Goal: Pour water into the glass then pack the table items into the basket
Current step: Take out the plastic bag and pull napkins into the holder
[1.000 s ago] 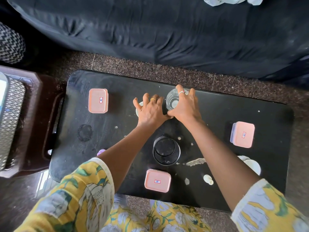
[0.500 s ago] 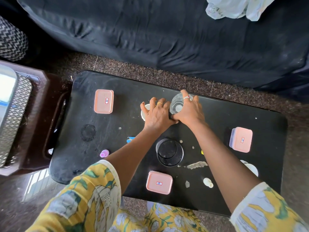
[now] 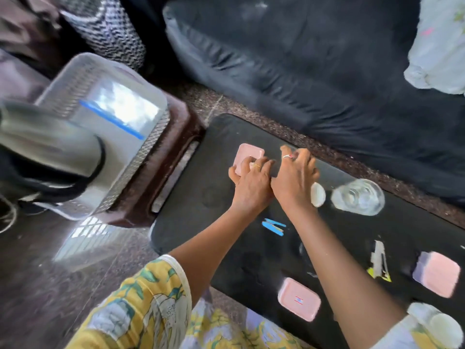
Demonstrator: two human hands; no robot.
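The view is blurred. A black low table (image 3: 191, 212) carries the items. My left hand (image 3: 251, 182) grips a pink lidded box (image 3: 247, 153) at the table's far left, thumb on its near side and fingers on its lid. My right hand (image 3: 294, 177) lies just right of that box, touching my left hand, fingers spread and holding nothing. The clear glass (image 3: 357, 199) stands free to the right, with a white round lid (image 3: 318, 195) beside it. The mesh basket (image 3: 105, 107) sits on a brown stool (image 3: 176, 144) left of the table.
Two more pink boxes stand at the near edge (image 3: 299, 298) and at the right (image 3: 436, 277). A blue item (image 3: 273, 226) lies mid-table. A grey object with a black band (image 3: 55, 149) is blurred at the far left. A dark sofa (image 3: 327, 59) runs behind.
Both hands left the glass and the white lid and moved left to the far-left pink box. The view swung left, bringing the basket into sight.
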